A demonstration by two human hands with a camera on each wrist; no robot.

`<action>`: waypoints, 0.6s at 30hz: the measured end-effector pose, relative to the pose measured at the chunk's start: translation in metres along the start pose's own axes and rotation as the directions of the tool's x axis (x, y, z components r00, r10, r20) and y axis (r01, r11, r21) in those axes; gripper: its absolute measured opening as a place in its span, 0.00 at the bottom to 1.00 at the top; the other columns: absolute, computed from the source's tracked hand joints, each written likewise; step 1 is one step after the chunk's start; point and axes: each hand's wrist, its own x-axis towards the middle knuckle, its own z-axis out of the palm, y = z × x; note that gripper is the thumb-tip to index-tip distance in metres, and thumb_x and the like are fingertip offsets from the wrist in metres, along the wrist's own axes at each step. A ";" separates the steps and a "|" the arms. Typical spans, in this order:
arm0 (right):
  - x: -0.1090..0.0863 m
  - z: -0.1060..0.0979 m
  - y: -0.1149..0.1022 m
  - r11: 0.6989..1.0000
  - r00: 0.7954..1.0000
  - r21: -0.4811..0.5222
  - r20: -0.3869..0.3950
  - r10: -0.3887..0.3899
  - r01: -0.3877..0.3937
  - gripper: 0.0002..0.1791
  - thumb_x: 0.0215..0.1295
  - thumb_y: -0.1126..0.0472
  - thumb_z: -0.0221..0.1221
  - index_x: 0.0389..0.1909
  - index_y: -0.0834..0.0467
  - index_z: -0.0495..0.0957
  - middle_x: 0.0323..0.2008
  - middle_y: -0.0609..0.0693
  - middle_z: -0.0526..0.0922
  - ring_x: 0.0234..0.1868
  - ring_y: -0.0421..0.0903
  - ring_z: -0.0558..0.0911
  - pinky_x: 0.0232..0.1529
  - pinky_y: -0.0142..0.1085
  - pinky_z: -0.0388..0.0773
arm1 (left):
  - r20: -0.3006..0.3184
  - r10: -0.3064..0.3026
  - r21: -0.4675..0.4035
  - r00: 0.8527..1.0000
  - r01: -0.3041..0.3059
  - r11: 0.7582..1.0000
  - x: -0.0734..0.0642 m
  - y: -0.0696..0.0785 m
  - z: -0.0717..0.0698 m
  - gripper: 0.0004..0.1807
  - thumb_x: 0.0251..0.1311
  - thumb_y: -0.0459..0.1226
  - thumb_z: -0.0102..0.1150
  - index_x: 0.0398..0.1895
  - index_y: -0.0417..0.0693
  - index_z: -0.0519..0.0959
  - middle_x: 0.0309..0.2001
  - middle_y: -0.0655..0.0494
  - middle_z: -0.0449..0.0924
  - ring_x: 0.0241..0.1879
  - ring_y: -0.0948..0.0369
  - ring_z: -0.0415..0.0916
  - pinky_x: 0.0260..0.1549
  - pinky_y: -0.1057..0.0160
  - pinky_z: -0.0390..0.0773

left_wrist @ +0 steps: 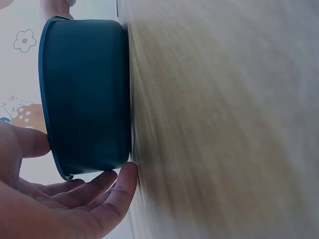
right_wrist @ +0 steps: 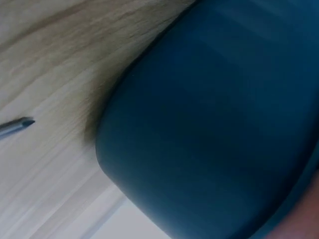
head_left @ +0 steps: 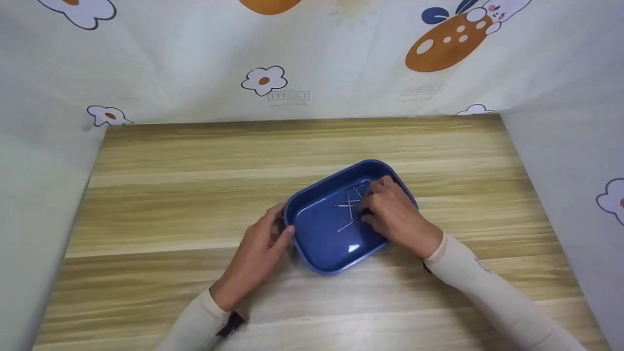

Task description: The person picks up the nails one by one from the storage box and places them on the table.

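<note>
A blue rectangular tray [head_left: 325, 246] lies on the wooden table [head_left: 195, 195] with several thin metal pins [head_left: 347, 205] scattered inside it. My left hand [head_left: 285, 222] holds the tray's left end, thumb over the rim and fingers round the corner. The left wrist view shows that hand [left_wrist: 82, 186] cupping the tray's outer wall [left_wrist: 84, 94]. My right hand [head_left: 364, 210] reaches into the tray from the right, its curled fingertips bunched on a pin among the others. The right wrist view shows only the tray's blurred outer wall [right_wrist: 214, 139]; the fingers are hidden there.
A cloth backdrop with flower and carrot prints [head_left: 312, 63] walls the table at the back and both sides. Bare wood [right_wrist: 50, 64] surrounds the tray. A thin dark tip [right_wrist: 20, 124] pokes in at the right wrist view's left edge.
</note>
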 end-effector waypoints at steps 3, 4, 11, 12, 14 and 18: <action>0.001 0.000 0.000 1.000 1.000 -0.002 0.005 0.000 0.000 0.10 0.55 0.70 0.81 0.37 0.57 0.95 0.36 0.53 0.87 0.45 0.57 0.76 0.51 0.51 0.73 | 0.001 -0.007 0.005 1.000 0.007 1.000 0.000 0.000 0.000 0.26 0.82 0.36 0.61 0.78 0.46 0.73 0.68 0.47 0.82 0.53 0.58 0.84 0.49 0.59 0.89; 0.001 0.001 0.000 1.000 1.000 -0.001 0.005 0.002 -0.002 0.10 0.55 0.70 0.81 0.37 0.57 0.95 0.36 0.53 0.87 0.45 0.57 0.76 0.51 0.51 0.74 | 0.000 -0.009 0.008 1.000 0.009 1.000 0.001 0.000 0.000 0.26 0.82 0.36 0.61 0.78 0.46 0.73 0.68 0.47 0.83 0.52 0.59 0.84 0.49 0.59 0.88; 0.002 0.003 0.001 1.000 1.000 -0.016 -0.014 -0.022 0.021 0.10 0.52 0.69 0.83 0.35 0.55 0.95 0.35 0.53 0.87 0.44 0.58 0.75 0.50 0.51 0.74 | -0.002 0.010 0.023 1.000 -0.010 1.000 0.000 0.001 0.000 0.26 0.81 0.36 0.61 0.78 0.45 0.72 0.64 0.48 0.84 0.49 0.61 0.84 0.48 0.60 0.88; 0.002 0.003 0.001 0.999 0.999 -0.022 -0.018 -0.029 0.028 0.10 0.52 0.69 0.83 0.34 0.55 0.95 0.35 0.52 0.87 0.43 0.58 0.75 0.50 0.51 0.74 | -0.002 0.018 0.023 1.000 -0.018 1.000 0.000 0.001 0.000 0.26 0.81 0.35 0.61 0.78 0.44 0.72 0.63 0.47 0.84 0.47 0.61 0.85 0.48 0.60 0.87; 0.002 0.003 0.002 0.999 0.999 -0.029 -0.024 -0.037 0.036 0.10 0.51 0.68 0.83 0.33 0.54 0.95 0.34 0.52 0.86 0.43 0.58 0.75 0.49 0.51 0.74 | -0.002 0.029 0.025 1.000 -0.029 0.999 0.000 0.002 0.000 0.26 0.81 0.35 0.61 0.78 0.44 0.72 0.62 0.47 0.84 0.46 0.60 0.85 0.47 0.60 0.87; 0.003 0.004 0.001 0.999 0.999 -0.034 -0.018 -0.040 0.040 0.09 0.52 0.68 0.83 0.32 0.54 0.95 0.34 0.52 0.86 0.43 0.58 0.75 0.46 0.51 0.75 | -0.008 0.033 0.029 0.999 -0.032 0.999 0.000 0.001 0.000 0.26 0.81 0.35 0.62 0.78 0.44 0.73 0.63 0.48 0.84 0.47 0.61 0.84 0.48 0.60 0.87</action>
